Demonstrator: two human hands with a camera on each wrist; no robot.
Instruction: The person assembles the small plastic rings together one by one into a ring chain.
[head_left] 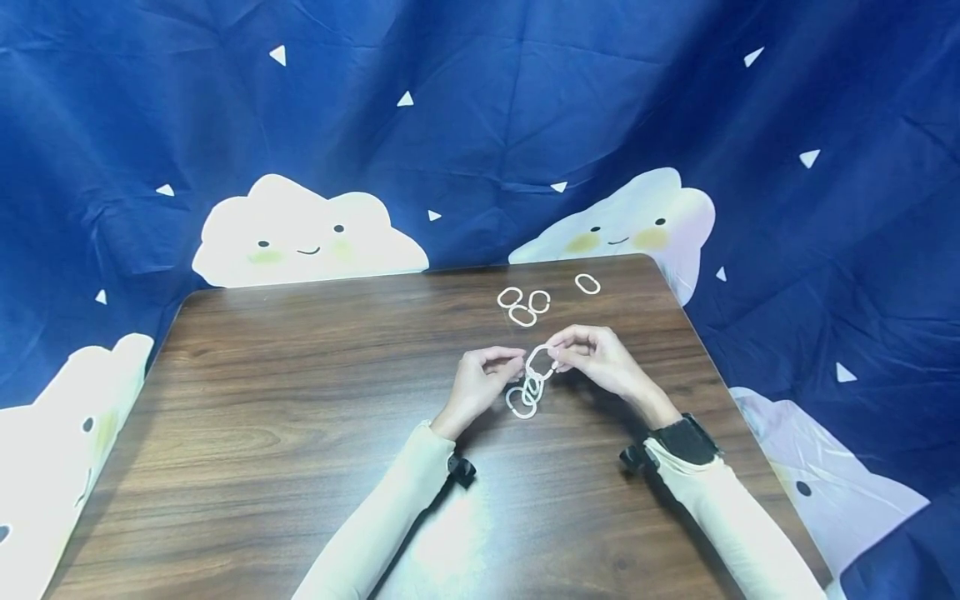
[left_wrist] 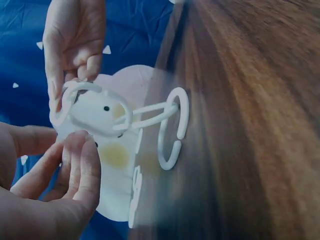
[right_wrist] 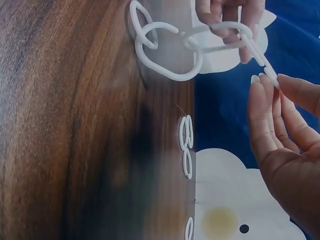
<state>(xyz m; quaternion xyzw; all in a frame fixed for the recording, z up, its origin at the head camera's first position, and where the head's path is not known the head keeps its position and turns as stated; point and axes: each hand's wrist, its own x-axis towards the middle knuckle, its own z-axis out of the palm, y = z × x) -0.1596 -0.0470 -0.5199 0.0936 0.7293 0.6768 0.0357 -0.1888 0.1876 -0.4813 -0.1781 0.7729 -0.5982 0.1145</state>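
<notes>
My right hand (head_left: 600, 362) pinches a white oval split link (head_left: 531, 360) between thumb and fingertips. Hooked to it is a short chain of similar links (right_wrist: 170, 77), hanging down so that its lowest link (head_left: 517, 414) is at the tabletop. Each link is a plain loop, and a small gap shows in the lowest one (left_wrist: 184, 115). My left hand (head_left: 483, 379) is just left of the chain, its fingers loosely bent. In the left wrist view its fingertips (left_wrist: 82, 137) come right at the held link's lower edge, with nothing between thumb and fingers.
Beyond my hands, three loose white links (head_left: 522, 325) lie close together on the brown wooden table (head_left: 300, 375). Another link (head_left: 587, 293) lies apart, near the far right edge. A blue curtain (head_left: 480, 125) with cloud faces hangs behind the table.
</notes>
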